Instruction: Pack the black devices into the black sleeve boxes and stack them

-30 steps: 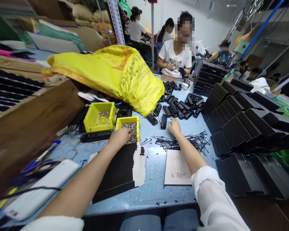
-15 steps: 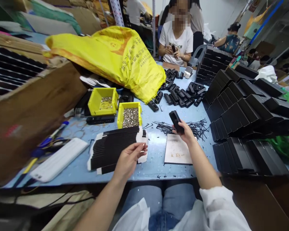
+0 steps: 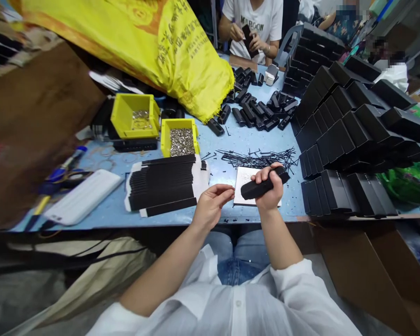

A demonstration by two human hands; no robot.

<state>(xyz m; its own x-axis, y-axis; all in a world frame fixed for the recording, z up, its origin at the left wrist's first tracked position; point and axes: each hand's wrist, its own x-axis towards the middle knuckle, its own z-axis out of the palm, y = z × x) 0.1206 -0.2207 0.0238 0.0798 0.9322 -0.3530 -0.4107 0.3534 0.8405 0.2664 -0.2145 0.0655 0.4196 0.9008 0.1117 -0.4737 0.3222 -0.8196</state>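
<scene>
- gripping a black oblong case [image 3: 264, 185], the right hand [image 3: 268, 193] has its fingers [image 3: 273, 169] curled over the case's top; the case lies crosswise above the near edge of the blue bench [image 3: 224, 140].
- left hand [image 3: 210, 207]: thumb and forefinger pressed together at the tips, just left of the case's end; whether they pinch a small part is too fine to tell.
- white card [image 3: 245, 179]: flat on the bench, directly behind the right hand.
- loose black pins [image 3: 259, 158]: scattered in a heap just beyond the card.
- fanned stack of black flat sleeves [image 3: 163, 184]: to the left of the hands, on the bench.
- two yellow bins [image 3: 180, 135]: behind the sleeves, the nearer one filled with small metal parts, the farther one nearly bare.
- pile of black cases [image 3: 257, 109]: mid-bench, beside a yellow woven sack [image 3: 154, 42].
- rows of black boxes [image 3: 350, 140]: stacked along the right side.
- a second person's hands [image 3: 247, 39]: at the far end, holding a dark piece.
</scene>
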